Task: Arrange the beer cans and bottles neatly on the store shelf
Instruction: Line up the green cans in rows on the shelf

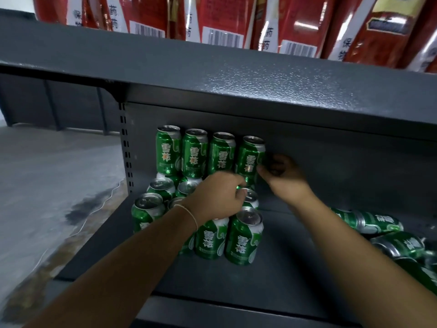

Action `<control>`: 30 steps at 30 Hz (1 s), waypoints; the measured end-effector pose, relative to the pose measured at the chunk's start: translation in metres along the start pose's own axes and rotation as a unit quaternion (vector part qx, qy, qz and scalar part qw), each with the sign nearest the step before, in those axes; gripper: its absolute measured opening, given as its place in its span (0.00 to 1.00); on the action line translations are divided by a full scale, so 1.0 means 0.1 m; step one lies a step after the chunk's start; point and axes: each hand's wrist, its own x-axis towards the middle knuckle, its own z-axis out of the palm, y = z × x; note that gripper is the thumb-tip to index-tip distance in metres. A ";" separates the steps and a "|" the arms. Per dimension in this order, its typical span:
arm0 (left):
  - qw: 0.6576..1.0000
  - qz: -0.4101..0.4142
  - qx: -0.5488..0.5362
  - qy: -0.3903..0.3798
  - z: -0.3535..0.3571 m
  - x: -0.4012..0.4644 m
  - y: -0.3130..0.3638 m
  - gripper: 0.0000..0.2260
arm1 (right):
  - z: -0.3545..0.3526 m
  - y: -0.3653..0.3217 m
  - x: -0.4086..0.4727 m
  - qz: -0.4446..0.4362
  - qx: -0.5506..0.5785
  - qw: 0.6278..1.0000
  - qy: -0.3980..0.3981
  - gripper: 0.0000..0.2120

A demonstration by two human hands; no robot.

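Green beer cans stand in rows at the left of a grey shelf (283,275). A second tier of several cans sits on top of them at the back. The rightmost upper can (249,157) is between my two hands. My left hand (217,197) reaches over the lower cans with its fingers curled at that can's base. My right hand (281,178) is at the can's right side, thumb and curled fingers against it; the hand is blurred. A front can (243,237) stands just below my left hand. Loose cans (369,221) lie on their sides at the shelf's right.
The upper shelf board (236,74) overhangs closely above the stacked cans and carries red packages (222,17). The slotted upright (124,143) bounds the shelf on the left. Beyond it is stained concrete floor (47,174) with a white cable (94,209).
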 end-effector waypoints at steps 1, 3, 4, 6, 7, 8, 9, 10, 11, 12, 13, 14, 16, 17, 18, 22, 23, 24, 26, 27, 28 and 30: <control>1.000 0.002 -0.004 0.014 0.00 0.03 0.08 0.12 | -0.09 0.00 -0.02 -0.002 -0.001 1.000 0.008 0.25; 0.999 0.011 -0.012 0.032 0.03 0.11 0.28 0.11 | -0.31 0.01 -0.07 -0.011 -0.023 0.999 0.028 0.20; 0.999 0.015 -0.022 0.037 0.06 0.15 0.38 0.11 | -0.44 0.03 -0.09 -0.017 -0.039 0.998 0.041 0.18; 0.998 0.027 -0.051 0.038 0.16 0.23 0.60 0.13 | -0.73 0.08 -0.15 -0.025 -0.080 0.995 0.058 0.14; 0.996 0.037 -0.065 0.037 0.22 0.27 0.70 0.14 | -0.88 0.12 -0.19 -0.026 -0.094 0.993 0.063 0.12; 0.995 0.045 -0.079 0.032 0.29 0.30 0.81 0.14 | -1.03 0.17 -0.23 -0.024 -0.097 0.993 0.067 0.11; 0.995 0.050 -0.088 0.024 0.36 0.33 0.92 0.14 | -1.18 0.21 -0.29 -0.017 -0.097 0.993 0.070 0.12; 0.994 0.051 -0.094 0.011 0.44 0.35 1.03 0.13 | -1.33 0.27 -0.33 -0.006 -0.095 0.993 0.074 0.12; 0.994 0.053 -0.098 -0.004 0.51 0.37 1.13 0.12 | -1.46 0.31 -0.38 0.007 -0.095 0.993 0.076 0.12; 0.993 0.054 -0.102 -0.020 0.59 0.39 1.23 0.13 | -1.59 0.37 -0.43 0.020 -0.092 0.993 0.075 0.12; 0.992 0.053 -0.107 -0.036 0.66 0.41 1.34 0.14 | -1.72 0.42 -0.49 0.034 -0.089 0.993 0.071 0.11; 0.992 0.046 -0.110 -0.049 0.72 0.42 1.41 0.15 | -1.79 0.46 -0.54 0.047 -0.085 0.993 0.061 0.10; 0.990 0.027 -0.114 -0.075 0.84 0.45 1.54 0.15 | -1.95 0.55 -0.64 0.067 -0.098 0.992 0.033 0.08; 0.988 0.013 -0.118 -0.094 0.90 0.46 1.62 0.15 | -2.03 0.60 -0.70 0.074 -0.121 0.990 0.013 0.08; 0.986 -0.002 -0.119 -0.116 0.97 0.47 1.68 0.14 | -2.10 0.65 -0.75 0.083 -0.151 0.985 -0.012 0.08; 0.966 -0.050 -0.124 -0.222 1.16 0.50 1.91 0.14 | -2.33 0.83 -0.90 0.088 -0.349 0.921 -0.149 0.20; 0.959 -0.064 -0.130 -0.245 1.21 0.49 1.95 0.14 | -2.36 0.84 -0.93 0.088 -0.377 0.904 -0.181 0.23; 0.949 -0.085 -0.147 -0.265 1.27 0.48 1.98 0.14 | -2.38 0.87 -0.95 0.088 -0.395 0.891 -0.207 0.25; 0.924 -0.137 -0.206 -0.291 1.38 0.45 2.00 0.15 | -2.41 0.89 -0.97 0.085 -0.417 0.872 -0.243 0.28; 0.915 -0.154 -0.229 -0.295 1.41 0.43 2.02 0.15 | -2.41 0.91 -0.98 0.085 -0.420 0.867 -0.253 0.29; 0.907 -0.166 -0.245 -0.300 1.45 0.41 2.03 0.14 | -2.42 0.93 -0.98 0.083 -0.421 0.865 -0.260 0.30; 0.892 -0.183 -0.268 -0.313 1.51 0.39 2.06 0.09 | -2.42 0.97 -0.98 0.074 -0.422 0.863 -0.268 0.32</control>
